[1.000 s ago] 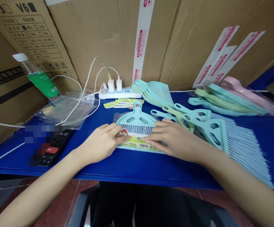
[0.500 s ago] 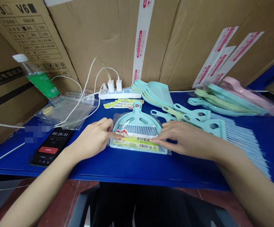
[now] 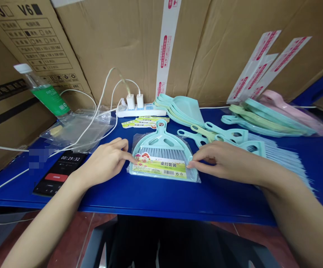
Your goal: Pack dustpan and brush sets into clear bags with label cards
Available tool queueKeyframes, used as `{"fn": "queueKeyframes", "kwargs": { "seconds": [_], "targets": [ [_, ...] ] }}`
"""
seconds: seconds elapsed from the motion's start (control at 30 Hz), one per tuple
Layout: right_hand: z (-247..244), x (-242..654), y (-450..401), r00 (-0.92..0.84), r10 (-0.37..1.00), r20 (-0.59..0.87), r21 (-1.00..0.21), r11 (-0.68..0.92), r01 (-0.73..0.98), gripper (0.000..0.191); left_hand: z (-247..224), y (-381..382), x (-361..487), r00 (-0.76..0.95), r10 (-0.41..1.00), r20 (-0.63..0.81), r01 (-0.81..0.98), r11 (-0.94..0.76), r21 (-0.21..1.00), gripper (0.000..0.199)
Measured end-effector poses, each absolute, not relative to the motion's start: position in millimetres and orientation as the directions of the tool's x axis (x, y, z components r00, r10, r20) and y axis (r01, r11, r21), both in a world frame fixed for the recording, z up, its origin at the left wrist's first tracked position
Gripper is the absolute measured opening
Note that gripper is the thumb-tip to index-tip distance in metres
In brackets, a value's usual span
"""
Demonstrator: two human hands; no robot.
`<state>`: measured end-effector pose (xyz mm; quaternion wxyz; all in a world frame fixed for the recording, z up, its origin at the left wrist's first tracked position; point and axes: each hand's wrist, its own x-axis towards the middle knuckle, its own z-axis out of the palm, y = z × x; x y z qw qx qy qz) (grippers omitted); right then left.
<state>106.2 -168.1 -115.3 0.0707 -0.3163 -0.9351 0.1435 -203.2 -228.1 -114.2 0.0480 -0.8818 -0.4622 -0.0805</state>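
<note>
A mint-green dustpan (image 3: 139,150) with a matching hand brush (image 3: 164,139) lies flat in a clear plastic bag (image 3: 193,175), handles pointing away from me. Across the lower part of the set lies a yellow-green label card (image 3: 156,167) with mushroom pictures. My left hand (image 3: 109,160) has its fingers curled, the tips on the bag at the card's left end. On the other side, my right hand (image 3: 220,162) pinches the bag near the card's right end, thumb and forefinger together.
Loose brushes (image 3: 248,145) lie at the right, with stacked dustpans (image 3: 181,108) behind. Bagged sets (image 3: 273,119) sit at the far right. Spare label cards (image 3: 144,122) lie by a power strip (image 3: 141,111). A phone (image 3: 58,173), plastic bags (image 3: 77,128) and a tilted bottle (image 3: 50,98) are left.
My right hand has slid right, off the card's face to the bag beside its end. My left fingertips have shifted slightly left. The label card now shows more fully; the set stays put.
</note>
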Motion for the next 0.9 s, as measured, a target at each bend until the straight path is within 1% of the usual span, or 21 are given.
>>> {"fn": "queueKeyframes", "kwargs": {
  "seconds": [0.1, 0.33, 0.4, 0.63, 0.77, 0.9],
  "targets": [
    [-113.7, 104.6, -168.6, -0.781, 0.623, -0.036, -0.332, 0.73, 0.598, 0.043, -114.2, -227.7, -203.0, 0.548, 0.816, 0.184, 0.829, -0.559, 0.011, 0.048],
    [-111.2, 99.3, -171.5, -0.721, 0.687, -0.085, -0.309, 0.67, 0.675, 0.039, -112.8, -227.8, -200.1, 0.517, 0.834, 0.195, 0.848, -0.529, 0.015, 0.047],
    [-111.7, 98.1, -172.1, -0.717, 0.693, -0.074, -0.299, 0.671, 0.679, 0.038, -113.4, -228.4, -199.5, 0.519, 0.827, 0.215, 0.847, -0.532, 0.002, 0.046],
    [-116.5, 95.1, -170.6, -0.786, 0.619, -0.017, -0.284, 0.75, 0.597, 0.035, -115.8, -231.1, -197.7, 0.616, 0.721, 0.317, 0.783, -0.604, -0.148, 0.038],
    [-118.8, 95.2, -169.3, -0.817, 0.576, 0.008, -0.254, 0.792, 0.555, 0.034, -114.5, -231.6, -196.1, 0.636, 0.679, 0.366, 0.769, -0.599, -0.226, 0.035],
    [-119.4, 94.1, -170.8, -0.83, 0.553, 0.068, -0.25, 0.815, 0.522, 0.033, -114.0, -231.8, -194.3, 0.639, 0.648, 0.416, 0.768, -0.572, -0.288, 0.033]
  ]
}}
